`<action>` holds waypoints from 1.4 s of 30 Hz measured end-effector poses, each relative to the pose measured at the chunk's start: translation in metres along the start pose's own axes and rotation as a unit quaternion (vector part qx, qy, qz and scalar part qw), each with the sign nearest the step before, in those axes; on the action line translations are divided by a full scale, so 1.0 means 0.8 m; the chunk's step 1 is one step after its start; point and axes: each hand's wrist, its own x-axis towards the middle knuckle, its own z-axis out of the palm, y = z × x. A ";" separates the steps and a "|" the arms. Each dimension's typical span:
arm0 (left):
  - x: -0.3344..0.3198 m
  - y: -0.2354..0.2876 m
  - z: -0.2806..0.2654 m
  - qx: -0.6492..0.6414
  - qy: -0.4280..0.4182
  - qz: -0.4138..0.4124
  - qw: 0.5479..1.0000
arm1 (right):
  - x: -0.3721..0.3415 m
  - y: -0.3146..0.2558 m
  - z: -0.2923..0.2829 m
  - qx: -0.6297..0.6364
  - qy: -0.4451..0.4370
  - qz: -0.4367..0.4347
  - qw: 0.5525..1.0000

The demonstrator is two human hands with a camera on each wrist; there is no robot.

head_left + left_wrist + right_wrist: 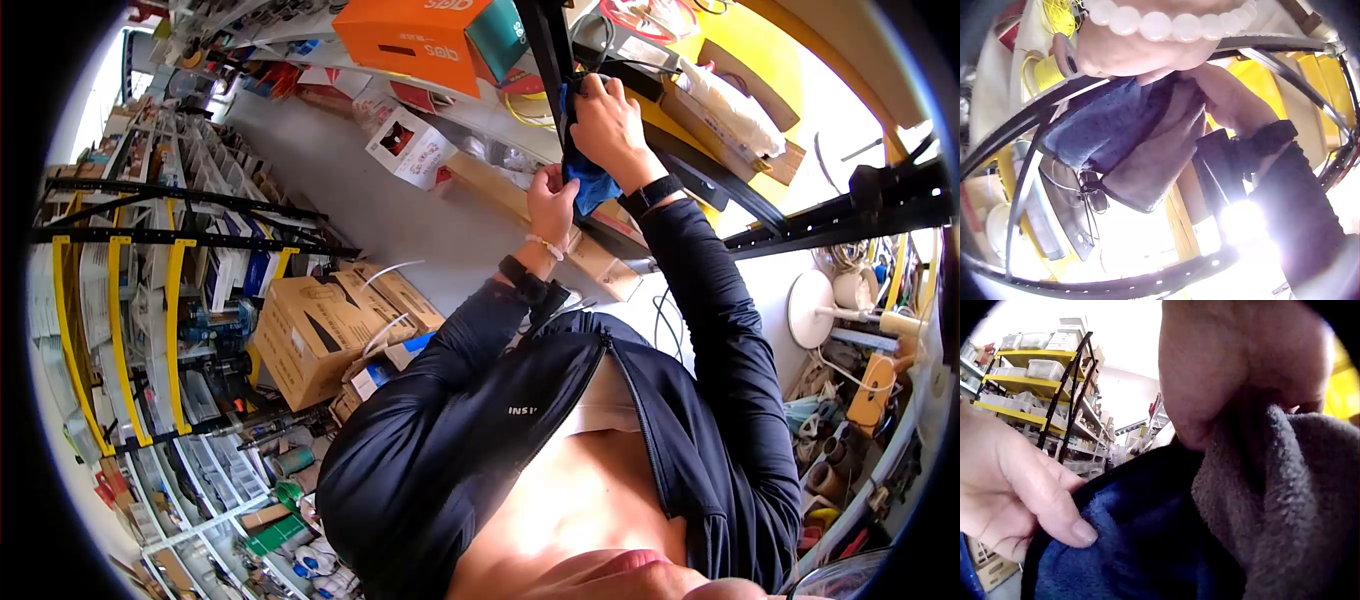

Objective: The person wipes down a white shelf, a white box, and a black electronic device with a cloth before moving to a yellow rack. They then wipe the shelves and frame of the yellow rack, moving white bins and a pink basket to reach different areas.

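A plush cloth, blue on one side and grey on the other with a dark border, hangs between both hands; its blue part shows beside a black metal shelf post. My left hand, wearing a white bead bracelet, pinches the cloth's dark edge between thumb and fingers. Above it, my right hand grips the bunched cloth close to the post. In the right wrist view, the grey side gathers under the right hand, whose fingertips are mostly hidden. The left thumb presses on the blue side.
Yellow shelves with a long cardboard box and a white plastic bag stand past the right hand. An orange box sits at upper left of the hands. Cartons stand on the floor at left. A yellow wire spool lies near the left hand.
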 end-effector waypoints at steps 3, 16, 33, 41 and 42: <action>0.000 0.001 -0.006 0.021 -0.038 -0.007 0.999 | -0.011 0.003 -0.002 -0.047 0.040 -0.009 0.998; 0.009 0.019 -0.008 0.063 -0.134 -0.058 0.987 | -0.005 -0.006 0.009 -0.015 0.028 0.039 0.999; 0.014 -0.013 -0.033 0.076 -0.200 -0.066 0.975 | -0.089 0.013 0.013 -0.125 0.151 0.078 0.977; -0.014 -0.035 -0.033 0.226 -0.264 -0.038 0.937 | -0.234 0.016 0.008 0.084 0.127 0.178 0.972; -0.005 -0.061 -0.039 0.250 -0.268 -0.014 0.930 | -0.246 0.015 0.005 0.121 0.124 0.209 0.963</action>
